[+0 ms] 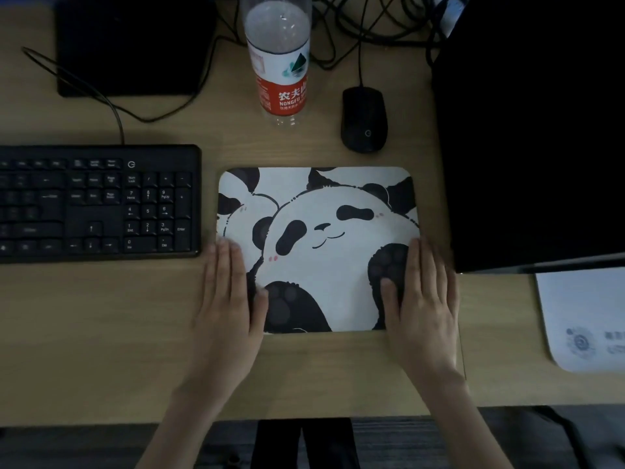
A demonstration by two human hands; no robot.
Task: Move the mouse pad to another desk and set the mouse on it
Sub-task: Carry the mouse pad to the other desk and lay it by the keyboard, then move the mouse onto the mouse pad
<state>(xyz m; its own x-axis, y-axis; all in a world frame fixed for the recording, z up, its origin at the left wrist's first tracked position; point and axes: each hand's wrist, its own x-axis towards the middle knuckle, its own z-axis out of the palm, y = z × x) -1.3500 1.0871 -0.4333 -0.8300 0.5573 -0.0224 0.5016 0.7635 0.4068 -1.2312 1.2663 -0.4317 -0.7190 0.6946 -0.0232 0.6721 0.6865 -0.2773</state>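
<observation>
Both hands [233, 299] [422, 299] rest flat on panda mouse pad [321, 238].

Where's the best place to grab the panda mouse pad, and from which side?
Probably by its two short edges, from the near side. The mouse pad lies flat on the desk, thin and likely floppy, so one-edge lifting may let it droop. The left hand and right hand already rest on its left and right edges. Keyboard, bottle and mouse crowd the other sides.
</observation>
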